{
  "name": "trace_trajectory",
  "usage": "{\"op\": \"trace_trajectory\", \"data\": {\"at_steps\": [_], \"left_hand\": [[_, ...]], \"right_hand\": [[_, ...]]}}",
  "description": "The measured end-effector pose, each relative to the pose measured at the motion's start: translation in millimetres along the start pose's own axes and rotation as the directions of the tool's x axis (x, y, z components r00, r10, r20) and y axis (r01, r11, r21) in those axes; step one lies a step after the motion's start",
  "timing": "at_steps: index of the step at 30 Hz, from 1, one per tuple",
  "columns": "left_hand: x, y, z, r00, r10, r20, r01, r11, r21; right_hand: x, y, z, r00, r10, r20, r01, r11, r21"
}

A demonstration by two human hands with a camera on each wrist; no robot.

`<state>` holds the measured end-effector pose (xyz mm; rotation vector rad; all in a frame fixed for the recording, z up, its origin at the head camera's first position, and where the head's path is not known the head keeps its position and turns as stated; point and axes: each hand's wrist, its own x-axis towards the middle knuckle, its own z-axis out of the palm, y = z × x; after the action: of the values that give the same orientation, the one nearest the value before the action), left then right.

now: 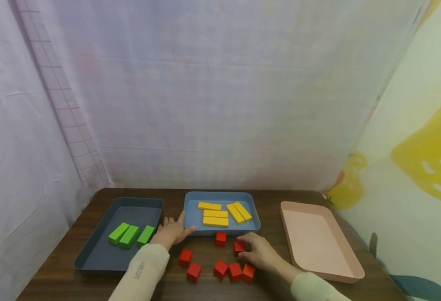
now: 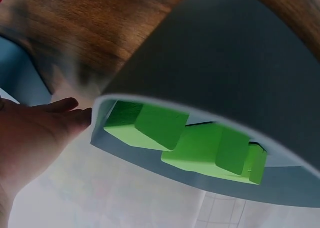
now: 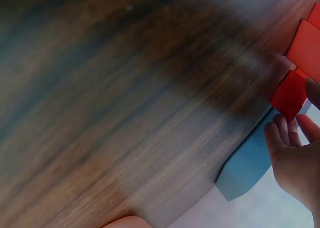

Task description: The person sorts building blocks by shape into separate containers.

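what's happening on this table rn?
A person is working with coloured blocks and three trays on a wooden table. The right hand closes its fingers on a red cube; six more red cubes lie loose nearby. The left hand rests with fingers spread against the near-left corner of the blue tray, which holds five yellow blocks. The dark grey tray holds three green blocks. The pink tray has nothing in it.
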<state>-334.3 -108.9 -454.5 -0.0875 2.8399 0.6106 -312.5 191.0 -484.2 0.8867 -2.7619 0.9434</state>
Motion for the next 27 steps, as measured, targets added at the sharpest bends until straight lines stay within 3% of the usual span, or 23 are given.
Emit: {"op": "trace_trajectory", "data": {"at_steps": [9,27], "left_hand": [[0.5,1.6,-0.2,1.000,-0.020,0.007,0.020,1.000,0.011],[-5.7,4.5,-4.5,1.000,-0.002,-0.002,0.002,1.000,0.004]], "right_hand": [[3.0,-0.5,3.8,0.999,-0.020,0.029,0.022,0.998,-0.061],[0.9,1.4,7.4,1.000,-0.024,0.011,0.024,0.997,-0.075]]}}
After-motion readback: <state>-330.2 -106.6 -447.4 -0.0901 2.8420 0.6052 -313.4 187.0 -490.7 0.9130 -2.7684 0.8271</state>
